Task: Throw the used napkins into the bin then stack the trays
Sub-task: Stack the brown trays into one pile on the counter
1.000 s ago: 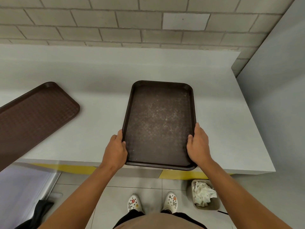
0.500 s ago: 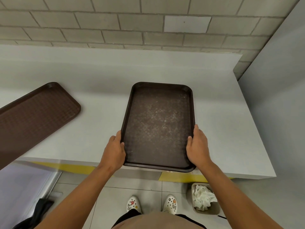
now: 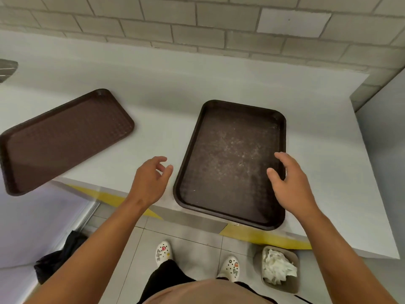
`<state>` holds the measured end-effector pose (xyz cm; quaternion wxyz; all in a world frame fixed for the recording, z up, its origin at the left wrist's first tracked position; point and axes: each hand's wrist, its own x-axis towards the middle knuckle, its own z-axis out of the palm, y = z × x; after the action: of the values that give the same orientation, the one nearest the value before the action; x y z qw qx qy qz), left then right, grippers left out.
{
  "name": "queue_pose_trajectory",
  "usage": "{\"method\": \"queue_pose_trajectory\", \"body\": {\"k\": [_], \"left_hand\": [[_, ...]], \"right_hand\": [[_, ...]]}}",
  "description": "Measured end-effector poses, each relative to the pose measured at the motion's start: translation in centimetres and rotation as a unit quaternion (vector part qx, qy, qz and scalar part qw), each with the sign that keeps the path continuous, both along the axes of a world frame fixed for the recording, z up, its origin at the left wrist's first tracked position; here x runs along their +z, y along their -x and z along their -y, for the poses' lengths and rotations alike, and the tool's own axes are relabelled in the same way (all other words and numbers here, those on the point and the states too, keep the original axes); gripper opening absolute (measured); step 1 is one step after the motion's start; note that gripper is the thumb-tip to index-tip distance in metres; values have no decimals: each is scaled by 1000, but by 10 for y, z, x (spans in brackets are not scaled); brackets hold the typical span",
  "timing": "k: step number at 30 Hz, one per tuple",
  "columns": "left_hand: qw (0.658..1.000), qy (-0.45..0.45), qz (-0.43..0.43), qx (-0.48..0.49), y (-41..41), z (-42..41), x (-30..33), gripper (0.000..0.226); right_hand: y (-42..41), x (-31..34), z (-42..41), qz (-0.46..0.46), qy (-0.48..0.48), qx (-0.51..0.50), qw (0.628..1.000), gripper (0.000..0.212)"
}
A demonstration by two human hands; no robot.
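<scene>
showing two trays [image 3: 232, 163], [image 3: 63, 137], one bin [image 3: 293, 279], two empty hands [image 3: 151, 181], [image 3: 289, 185]

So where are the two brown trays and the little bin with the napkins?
Left tray [image 3: 65, 139], head view, middle of its textured floor.
Right tray [image 3: 228, 163], head view, scuffed centre of its floor.
Bin [image 3: 294, 257], head view, far right rim, on the floor.

Right tray [image 3: 232, 163]: dark brown plastic, textured floor scuffed pale, worn matt; rim smoother, slight sheen
Left tray [image 3: 63, 139]: same brown plastic, embossed grid pattern, less worn
Counter [image 3: 166, 88]: smooth white, matt
Wall [image 3: 197, 25]: grey brick, rough, matt
Napkins [image 3: 277, 267] in bin [image 3: 294, 284]: crumpled white paper; bin looks smooth beige plastic
Floor [image 3: 182, 229]: smooth pale tiles
</scene>
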<state>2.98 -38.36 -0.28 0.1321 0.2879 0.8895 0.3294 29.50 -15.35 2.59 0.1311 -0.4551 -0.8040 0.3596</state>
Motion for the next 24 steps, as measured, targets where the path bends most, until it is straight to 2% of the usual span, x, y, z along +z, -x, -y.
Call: {"method": "queue_pose_trajectory", "body": {"k": [6, 10, 19, 24], "left_hand": [[996, -67, 28, 42, 39, 40, 6, 20], [993, -80, 39, 74, 79, 80, 5, 14], [984, -58, 22, 166, 193, 182, 3, 19], [974, -35, -50, 216, 249, 234, -3, 29]], "right_hand": [[56, 11, 27, -34, 59, 85, 994, 38], [110, 4, 51, -37, 85, 119, 989, 34], [241, -14, 103, -52, 117, 151, 980, 30], [310, -31, 123, -39, 113, 166, 979, 28]]}}
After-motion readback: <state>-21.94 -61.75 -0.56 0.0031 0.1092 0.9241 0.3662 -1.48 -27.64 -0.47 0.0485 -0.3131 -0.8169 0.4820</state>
